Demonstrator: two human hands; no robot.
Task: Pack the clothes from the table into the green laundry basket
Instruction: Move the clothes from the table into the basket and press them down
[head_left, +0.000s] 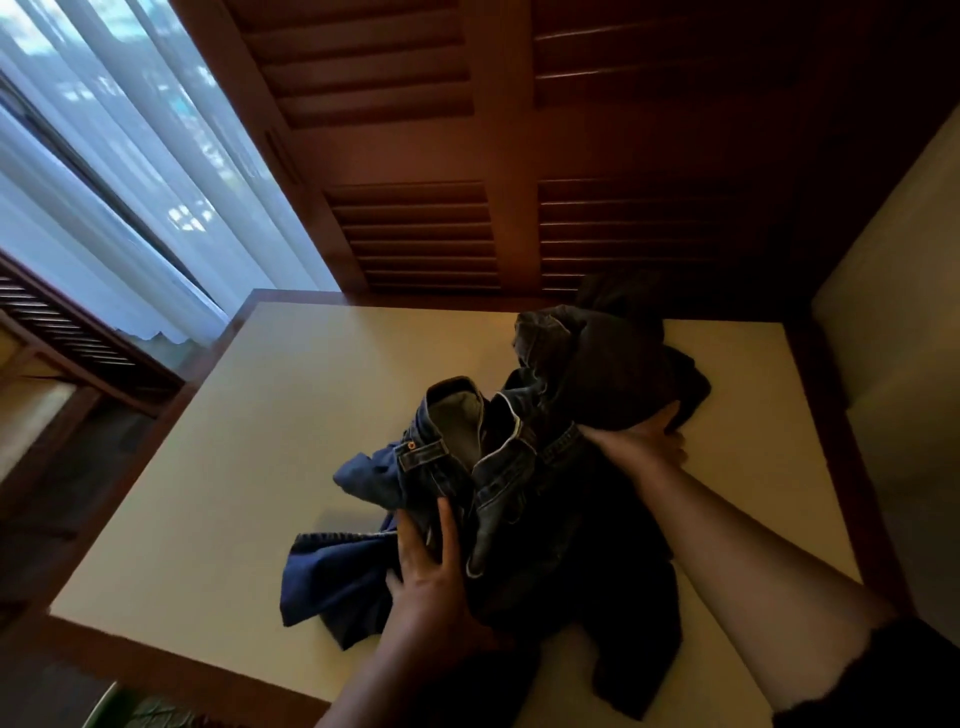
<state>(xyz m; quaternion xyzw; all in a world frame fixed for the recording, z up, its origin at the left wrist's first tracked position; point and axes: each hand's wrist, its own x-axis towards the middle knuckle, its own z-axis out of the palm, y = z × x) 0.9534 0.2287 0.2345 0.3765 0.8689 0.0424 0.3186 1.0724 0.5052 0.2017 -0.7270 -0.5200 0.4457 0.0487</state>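
Note:
A heap of dark clothes lies on the cream table (249, 467): dark blue jeans (498, 467) in the middle, a blue cloth (332, 577) at the lower left and a black garment (613, 379) at the back right. My left hand (431, 577) grips the jeans and the blue cloth from the near side. My right hand (639, 447) clutches the black garment at the right of the heap. A sliver of the green laundry basket (111, 706) shows at the bottom left, below the table edge.
Brown louvred shutters (467, 156) stand behind the table. White curtains (130, 182) hang over a window at the left. A pale cushioned seat (898, 312) sits to the right. The table has a dark wooden rim.

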